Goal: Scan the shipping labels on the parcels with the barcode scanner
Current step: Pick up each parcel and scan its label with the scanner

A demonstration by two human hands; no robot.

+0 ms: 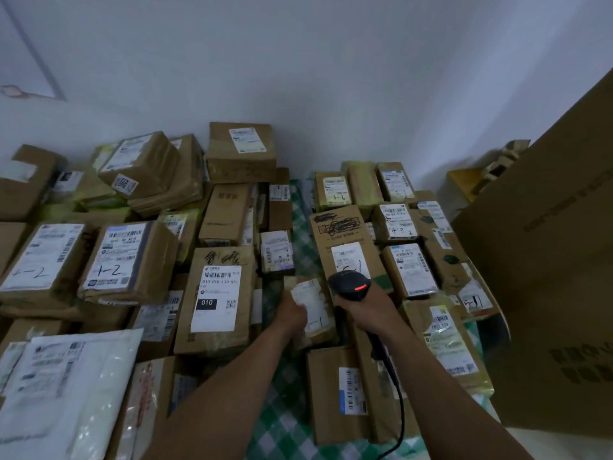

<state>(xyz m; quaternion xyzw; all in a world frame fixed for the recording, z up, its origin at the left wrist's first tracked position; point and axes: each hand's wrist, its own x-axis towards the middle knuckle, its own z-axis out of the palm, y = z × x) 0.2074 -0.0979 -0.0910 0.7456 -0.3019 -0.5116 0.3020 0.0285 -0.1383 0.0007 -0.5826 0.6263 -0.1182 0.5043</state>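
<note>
Ok, on my feed the right hand [369,310] was wrapped round the grip of the barcode scanner [351,284]. The scanner head pointed away and down, with a red light lit on top. A black cable [396,390] ran from the handle back beside the right forearm. The left hand [292,314] held the left edge of a small parcel [318,337], thumb side on its white shipping label [311,302], which faced up. The scanner head sat just beside the label's right edge, and I couldn't tell whether the beam landed on it. Both hands were mid-pile, with brown parcels packed on either side, most with labels up. A green checked cloth [285,423] showed in the gap between the forearms. A parcel marked 010 [215,300] lay just left of the left hand, and a white poly mailer [83,386] sat at near left. A large cardboard box [557,293] stood at the right edge.
</note>
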